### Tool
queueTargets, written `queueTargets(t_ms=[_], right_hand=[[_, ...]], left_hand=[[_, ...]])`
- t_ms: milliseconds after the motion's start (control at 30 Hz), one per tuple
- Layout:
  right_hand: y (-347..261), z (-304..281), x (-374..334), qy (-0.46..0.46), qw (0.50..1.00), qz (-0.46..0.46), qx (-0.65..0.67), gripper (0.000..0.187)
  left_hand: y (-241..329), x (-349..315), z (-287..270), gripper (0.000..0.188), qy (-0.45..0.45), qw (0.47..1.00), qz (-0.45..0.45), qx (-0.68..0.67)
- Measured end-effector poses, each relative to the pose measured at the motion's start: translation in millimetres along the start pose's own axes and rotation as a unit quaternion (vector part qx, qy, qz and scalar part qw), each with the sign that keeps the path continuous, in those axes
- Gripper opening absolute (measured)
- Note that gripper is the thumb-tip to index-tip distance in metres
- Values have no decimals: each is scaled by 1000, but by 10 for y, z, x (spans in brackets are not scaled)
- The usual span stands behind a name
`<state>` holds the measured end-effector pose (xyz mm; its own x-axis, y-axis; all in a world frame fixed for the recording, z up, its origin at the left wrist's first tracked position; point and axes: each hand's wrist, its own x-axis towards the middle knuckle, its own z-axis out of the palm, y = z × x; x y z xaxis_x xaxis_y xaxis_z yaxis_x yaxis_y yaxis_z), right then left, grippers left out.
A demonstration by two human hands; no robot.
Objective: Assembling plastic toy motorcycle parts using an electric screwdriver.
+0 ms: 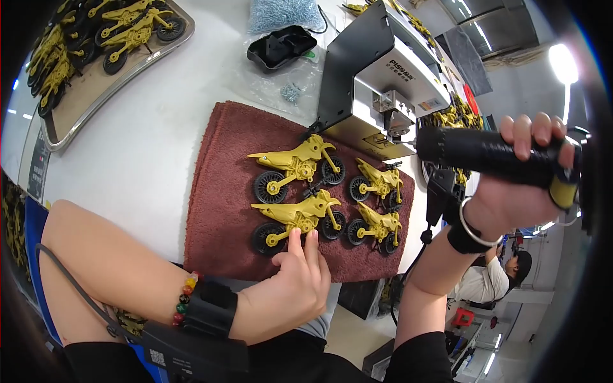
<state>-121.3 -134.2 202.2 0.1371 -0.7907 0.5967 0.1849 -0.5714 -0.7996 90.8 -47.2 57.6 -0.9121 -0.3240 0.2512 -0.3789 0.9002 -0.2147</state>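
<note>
My right hand (520, 191) is wrapped round a black electric screwdriver (472, 150), held nearly level. Its tip is at the metal outlet of a screw feeder (373, 83), a boxy black and silver machine. The index and middle fingers of my left hand (290, 287) stretch forward and touch the lower edge of a yellow toy motorcycle (300, 214) with black wheels, while the other fingers curl in. Behind it lies a second toy motorcycle (297, 166). Two more, one farther back (378, 182) and one nearer (377, 223), lie to the right. All rest on a brown towel (220, 166).
A metal tray (115, 92) of yellow toy motorcycles stands at the far left. A bag of small screws (284, 16) and a black plastic shell (281, 48) lie behind the towel. More yellow toys (456, 118) sit beyond the feeder. Another person (491, 274) is at the right.
</note>
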Motion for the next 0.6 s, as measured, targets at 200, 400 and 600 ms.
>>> queueTargets(t_ms=[200, 400, 600], right_hand=[[145, -160, 76, 13, 999, -20, -28, 23], [373, -144, 88, 20, 1000, -12, -10, 23], [132, 65, -96, -9, 997, 45, 57, 23]], left_hand=[[-3, 27, 8, 29, 32, 999, -19, 9], [-67, 43, -13, 31, 51, 998, -35, 31], [-60, 52, -3, 34, 13, 998, -45, 38]])
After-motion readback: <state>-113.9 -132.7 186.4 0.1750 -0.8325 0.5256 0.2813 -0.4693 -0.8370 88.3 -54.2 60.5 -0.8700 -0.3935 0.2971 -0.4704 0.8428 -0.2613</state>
